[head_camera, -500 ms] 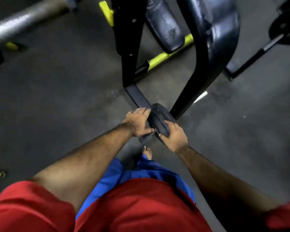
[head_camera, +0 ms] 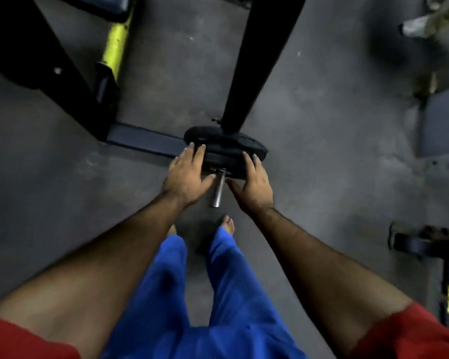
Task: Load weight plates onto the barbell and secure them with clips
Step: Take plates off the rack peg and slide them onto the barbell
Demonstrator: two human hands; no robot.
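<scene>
The black weight plates [head_camera: 226, 149] are seen just above the centre of the view, stacked on a short steel peg [head_camera: 218, 187] whose bare end points toward 6 o'clock. At least two plates are made out, pressed face to face; the exact count cannot be told. The stack is framed by both hands. The left hand [head_camera: 186, 177] is laid against the plates' rim at 9 o'clock, its grip spread wide with fingers flat on the rubber and the thumb reaching toward the peg. The right hand [head_camera: 254, 185] is set at 3 o'clock in the same manner, its grip open and cupped over the rim rather than closed around it. Neither hand is wrapped fully round anything; the nearest plate is held between the two palms. From 12 o'clock a black slanted frame post [head_camera: 259, 60] is brought down to the stack, and its foot is hidden behind the plates. At 10 o'clock a yellow bar [head_camera: 116, 45] is seen beside another black upright [head_camera: 36, 55]. Blue trousers [head_camera: 205, 294] and a bare foot [head_camera: 227, 224] are shown at 6 o'clock on the dark floor [head_camera: 322, 151]
</scene>
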